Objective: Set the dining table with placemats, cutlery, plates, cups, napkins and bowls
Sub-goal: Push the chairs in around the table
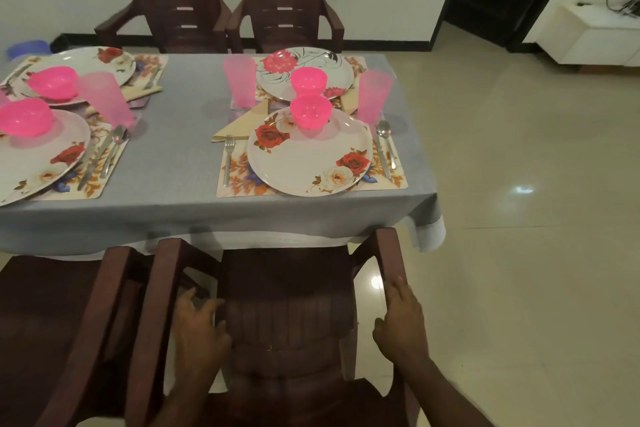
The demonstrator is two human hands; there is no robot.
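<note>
Your right hand sits at lower right of the frame, fingers curled over the right armrest of the brown chair in front of you, gripping it. Your left hand is at lower centre-left, fingers spread and loosely bent, touching the chair's left side by the seat back; whether it truly grips, you cannot tell from here.

The chair stands against the near edge of the counter, which carries a grey cloth.

Centre of frame: a floral placemat with a rose-print plate on it. A pink bowl rests on the plate's far part. A fork lies on the mat just left of the plate; a knife and spoon lie just right of it. A folded beige napkin lies at the mat's upper left corner. A pink cup stands beyond the spoon.

Behind that setting: a second plate with pink flowers, a second bowl on it, another cup to its left.

Left edge of frame: two more plates with pink bowls, partly cut off, a cup between them, cutlery on the mats.

Upper frame: two more brown chairs against the white wall. Right side: pale tiled floor, a dark doorway.
</note>
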